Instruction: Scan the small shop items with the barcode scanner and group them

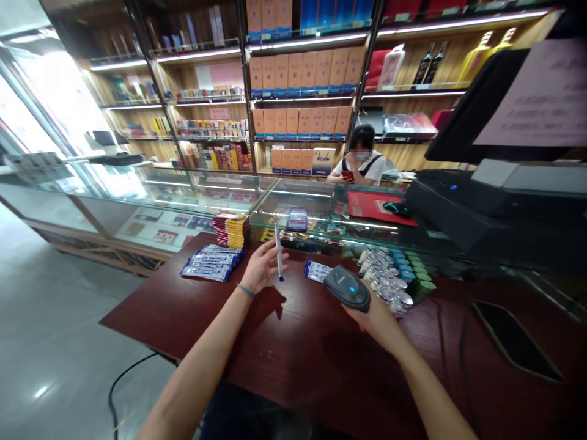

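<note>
- My left hand [262, 267] pinches a pen [279, 253], near upright, above the dark red table [183, 318].
- My right hand [373, 315] grips a barcode scanner [347, 287], just beside the shrink-wrapped cans [389, 278].
- Bare tabletop between my hands; table's left edge well apart.

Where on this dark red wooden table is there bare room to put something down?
Bare wood lies between the left hand holding a pen and the near edge of the dark red wooden table. It is crowded by the blue packets and the wrapped round tins beside the right hand gripping a grey scanner.
</note>
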Demonstrator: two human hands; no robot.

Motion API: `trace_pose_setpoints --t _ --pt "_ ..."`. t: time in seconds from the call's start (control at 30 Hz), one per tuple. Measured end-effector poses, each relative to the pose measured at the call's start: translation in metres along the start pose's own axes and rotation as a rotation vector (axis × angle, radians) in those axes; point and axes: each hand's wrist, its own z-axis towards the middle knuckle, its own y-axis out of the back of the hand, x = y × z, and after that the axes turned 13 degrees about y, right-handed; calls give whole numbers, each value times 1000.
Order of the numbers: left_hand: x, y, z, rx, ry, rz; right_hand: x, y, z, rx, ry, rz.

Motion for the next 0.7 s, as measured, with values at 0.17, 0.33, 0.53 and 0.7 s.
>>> trace_pose_setpoints --t 0.17,0.33,0.53,0.7 --pt "-42 52 -18 -113 -224 268 -5 -4 -1 -25 -43 29" --pt "-82 129 -39 -361 -444 781 6 -6 -3 -36 -76 52" --pt "-107 201 -58 -397 -622 1645 11 -3 0 -24 -61 22" --pt "-108 226 -60 -301 -581 2016 13 -2 2 -13 -56 -27"
